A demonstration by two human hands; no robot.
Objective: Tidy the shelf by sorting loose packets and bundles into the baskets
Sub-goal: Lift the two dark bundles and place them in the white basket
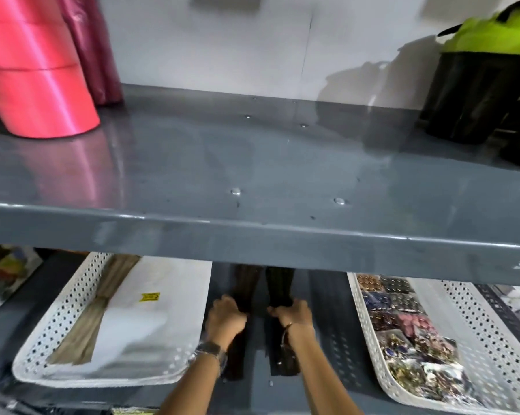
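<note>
On the lower shelf, two long dark bundles lie side by side between two white perforated baskets. My left hand (224, 317) is closed around the left dark bundle (246, 283). My right hand (293, 314) grips the right dark bundle (279, 284). The far ends of both bundles are hidden under the upper shelf. The left basket (58, 319) holds a clear packet with a yellow label and a tan bundle (88, 327). The right basket (474, 327) holds several small packets of beads (402, 333).
The grey upper shelf (252, 229) juts out over the lower one and hides its back. On it stand pink ribbon rolls (34, 73) at the left and a black bin with a lime green item (474, 94) at the right. Loose packets (7, 271) lie at the far left below.
</note>
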